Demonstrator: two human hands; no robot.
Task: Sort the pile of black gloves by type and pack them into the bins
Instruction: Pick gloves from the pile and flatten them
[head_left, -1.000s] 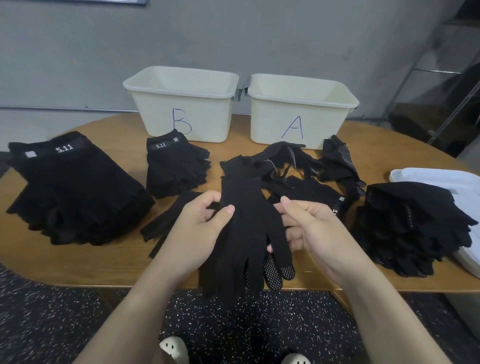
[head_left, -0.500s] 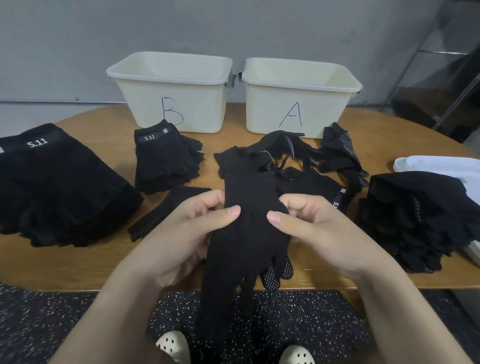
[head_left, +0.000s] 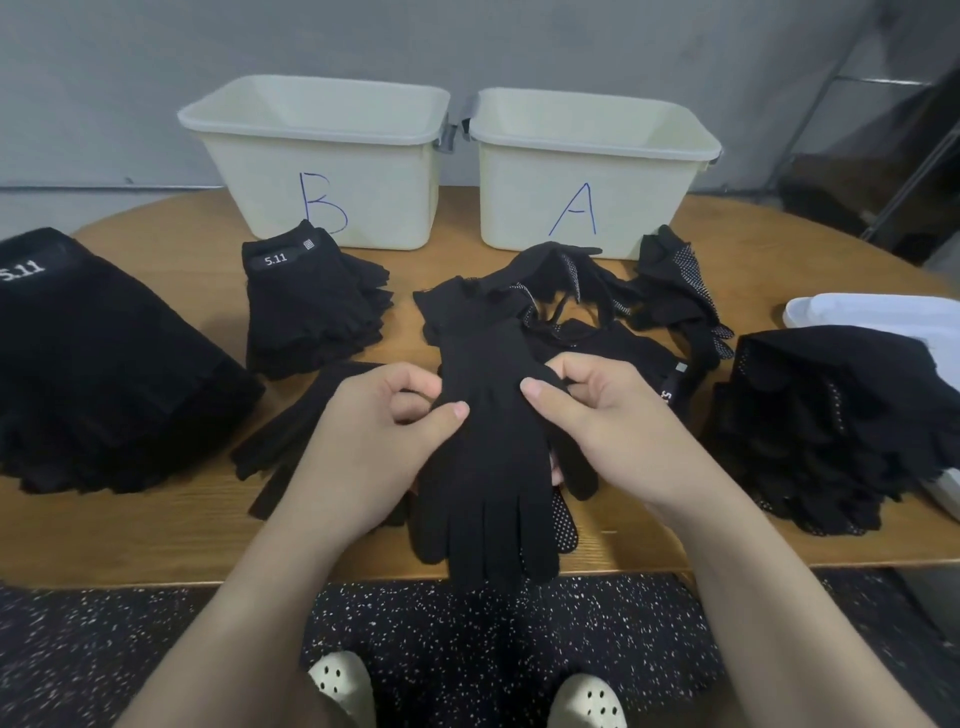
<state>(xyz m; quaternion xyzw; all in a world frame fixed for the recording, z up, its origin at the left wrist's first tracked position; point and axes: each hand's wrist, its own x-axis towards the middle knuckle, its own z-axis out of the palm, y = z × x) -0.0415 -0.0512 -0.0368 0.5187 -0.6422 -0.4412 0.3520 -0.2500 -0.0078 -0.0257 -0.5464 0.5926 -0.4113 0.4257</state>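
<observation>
I've got the long glove (head_left: 491, 457) pinched at both edges now, left hand (head_left: 384, 441) and right hand (head_left: 602, 415) each closed on it, fingertips hanging over the desk (head_left: 156, 525) edge. Compared with a moment ago it lies flatter and lower, so it looks ready for bin A (head_left: 592, 156), both bins untouched.

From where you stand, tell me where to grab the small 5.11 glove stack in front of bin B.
Grip the small 5.11 glove stack across its cuff end, near the white label, coming from above. The cuffs lie squarely stacked toward bin B, while the finger ends fan out unevenly and would likely slip apart.
</observation>
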